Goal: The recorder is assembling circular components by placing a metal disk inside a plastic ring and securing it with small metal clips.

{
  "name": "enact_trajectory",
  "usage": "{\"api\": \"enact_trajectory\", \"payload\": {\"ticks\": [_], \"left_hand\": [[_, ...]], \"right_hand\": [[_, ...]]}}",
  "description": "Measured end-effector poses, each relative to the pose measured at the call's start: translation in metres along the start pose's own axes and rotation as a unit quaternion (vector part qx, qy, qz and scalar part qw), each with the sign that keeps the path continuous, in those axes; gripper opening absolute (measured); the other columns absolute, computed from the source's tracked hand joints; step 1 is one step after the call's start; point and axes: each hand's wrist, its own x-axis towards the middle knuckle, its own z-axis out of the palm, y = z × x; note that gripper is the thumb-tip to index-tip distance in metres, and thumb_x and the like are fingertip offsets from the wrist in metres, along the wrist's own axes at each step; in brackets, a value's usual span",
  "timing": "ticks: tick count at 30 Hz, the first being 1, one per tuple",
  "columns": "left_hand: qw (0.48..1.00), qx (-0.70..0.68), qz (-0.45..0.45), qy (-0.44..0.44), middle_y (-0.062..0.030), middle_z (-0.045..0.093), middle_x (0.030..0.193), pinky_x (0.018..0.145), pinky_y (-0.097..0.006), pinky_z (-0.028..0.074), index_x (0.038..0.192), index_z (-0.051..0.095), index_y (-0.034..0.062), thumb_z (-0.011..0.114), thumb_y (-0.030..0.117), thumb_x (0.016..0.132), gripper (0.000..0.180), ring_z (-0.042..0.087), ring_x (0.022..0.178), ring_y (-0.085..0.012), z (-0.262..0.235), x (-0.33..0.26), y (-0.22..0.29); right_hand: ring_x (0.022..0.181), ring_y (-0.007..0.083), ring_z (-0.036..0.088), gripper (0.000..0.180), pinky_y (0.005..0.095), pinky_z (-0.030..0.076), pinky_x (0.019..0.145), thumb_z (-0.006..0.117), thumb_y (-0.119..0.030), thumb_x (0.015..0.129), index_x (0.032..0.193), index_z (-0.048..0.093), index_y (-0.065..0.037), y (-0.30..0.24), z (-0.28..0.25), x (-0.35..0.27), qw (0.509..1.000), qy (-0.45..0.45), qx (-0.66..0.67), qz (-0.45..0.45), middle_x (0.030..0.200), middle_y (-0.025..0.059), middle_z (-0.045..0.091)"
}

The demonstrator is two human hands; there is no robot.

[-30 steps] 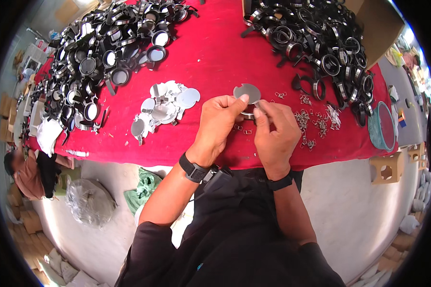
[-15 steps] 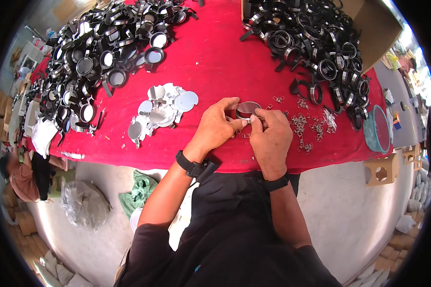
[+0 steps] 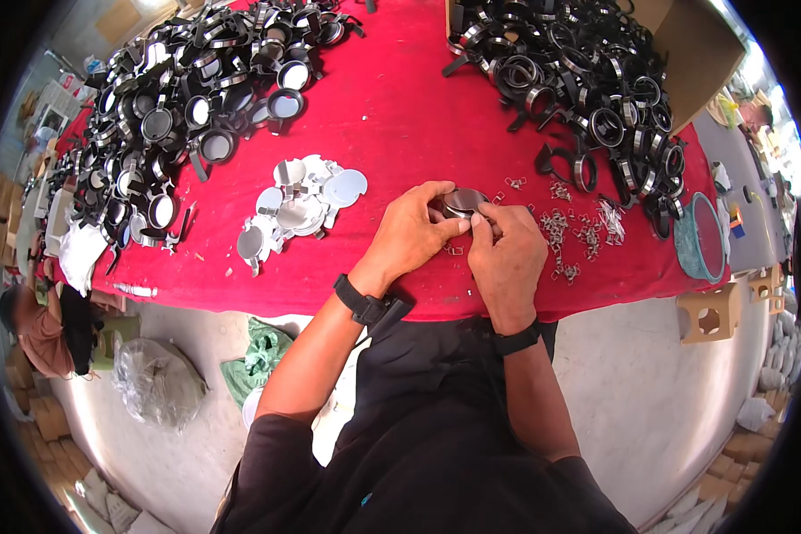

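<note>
Between both hands is a round metal-rimmed piece (image 3: 463, 202), its upper face now grey; whether that is a disc or the inside of a ring I cannot tell. My left hand (image 3: 409, 233) grips its left side with thumb and fingers. At the near right edge, my right hand (image 3: 507, 258) pinches the rim; anything small between those fingertips is hidden. Small metal clips (image 3: 556, 233) lie scattered just right of my right hand. To the left of my left hand sits a loose heap of silvery round discs with tabs (image 3: 301, 212).
A big pile of black rings fitted with discs (image 3: 157, 125) covers the table's far left. Black metal-banded rings (image 3: 607, 129) spill from a cardboard box (image 3: 699, 53) at far right. A teal basket (image 3: 701, 238) stands at the red cloth's (image 3: 392, 116) right edge. A person (image 3: 44, 329) sits far left.
The round piece has tilted slightly, and its face has gone from reddish to grey. Both hands have shifted a little while keeping their hold.
</note>
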Motion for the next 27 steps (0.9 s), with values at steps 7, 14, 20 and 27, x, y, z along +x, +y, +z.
{"api": "enact_trajectory", "payload": {"ticks": [7,14,20,27], "left_hand": [[0.999,0.031,0.016,0.04,-0.0164,0.082,0.121,0.09,-0.036,0.063,0.148,0.069,-0.0059,0.097,0.021,0.093,0.068,0.075,0.1,-0.0188,0.008,-0.002,0.003],[0.997,-0.016,0.0,0.073,-0.0176,0.082,0.12,0.092,-0.037,0.064,0.148,0.069,-0.0042,0.095,0.02,0.093,0.066,0.078,0.102,-0.0221,0.011,-0.011,0.014],[0.998,-0.002,-0.007,0.066,-0.0164,0.082,0.118,0.092,-0.038,0.064,0.148,0.069,-0.0039,0.095,0.02,0.093,0.066,0.078,0.102,-0.0219,0.01,-0.011,0.016],[0.998,-0.006,-0.001,0.07,-0.0137,0.082,0.117,0.09,-0.036,0.064,0.148,0.069,-0.0019,0.095,0.015,0.093,0.063,0.076,0.101,-0.0185,0.012,-0.011,0.013]], "right_hand": [[0.093,0.0382,0.074,0.013,0.0479,0.06,0.082,0.079,-0.003,0.093,0.106,0.08,-0.002,-0.001,-0.002,0.0,1.0,0.007,-0.004,0.003,0.099,0.0149,0.075],[0.093,0.0377,0.074,0.012,0.0475,0.06,0.082,0.079,-0.003,0.093,0.105,0.08,-0.002,-0.001,-0.003,0.0,1.0,0.016,0.002,-0.01,0.099,0.0147,0.075],[0.093,0.0377,0.074,0.011,0.0476,0.06,0.083,0.079,-0.002,0.094,0.105,0.081,-0.001,0.001,-0.002,0.0,0.999,0.023,0.018,-0.021,0.099,0.0149,0.075],[0.095,0.0377,0.073,0.011,0.0477,0.059,0.084,0.079,-0.002,0.095,0.106,0.081,-0.001,0.002,-0.003,0.001,0.999,0.009,0.032,-0.023,0.099,0.0149,0.074]]}}
